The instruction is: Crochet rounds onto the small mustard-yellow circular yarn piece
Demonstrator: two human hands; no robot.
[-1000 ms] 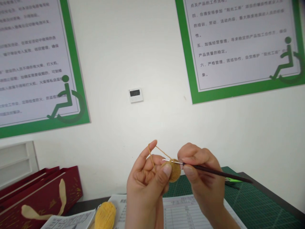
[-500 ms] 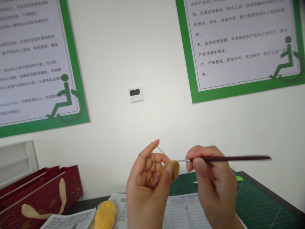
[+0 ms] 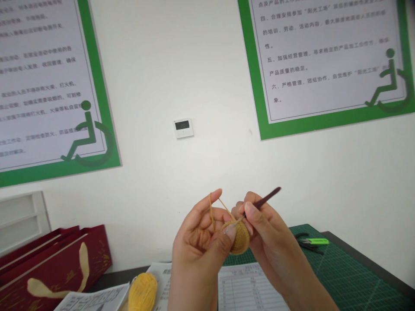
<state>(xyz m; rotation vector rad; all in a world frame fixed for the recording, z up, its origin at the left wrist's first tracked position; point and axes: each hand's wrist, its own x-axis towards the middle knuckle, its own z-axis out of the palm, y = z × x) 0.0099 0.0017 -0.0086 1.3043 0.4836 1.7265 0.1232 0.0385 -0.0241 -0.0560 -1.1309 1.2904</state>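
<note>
My left hand point(image 3: 202, 239) pinches a small round yellow crochet piece point(image 3: 241, 239) between thumb and fingers. A strand of yellow yarn point(image 3: 223, 205) loops over its raised index finger and runs down to the top of the piece. In my right hand point(image 3: 264, 226) is a crochet hook point(image 3: 267, 198) with a dark handle, tilted up to the right. The hook's metal end meets the piece's upper edge near my left thumb; its very tip is hard to make out. A ball of yellow yarn point(image 3: 142, 291) lies on the table at lower left.
Printed sheets point(image 3: 249, 285) lie beneath my hands, partly over a green cutting mat point(image 3: 346, 272). Black-handled pliers point(image 3: 304, 242) and a bright green tool point(image 3: 317, 241) rest on the mat. Dark red gift bags point(image 3: 65, 272) stand at left. A wall thermostat point(image 3: 183, 128) hangs ahead.
My right hand has come left, close to the left hand. The hook has swung from level to tilted upward. The round piece now shows more of its face, and the pliers have come into view.
</note>
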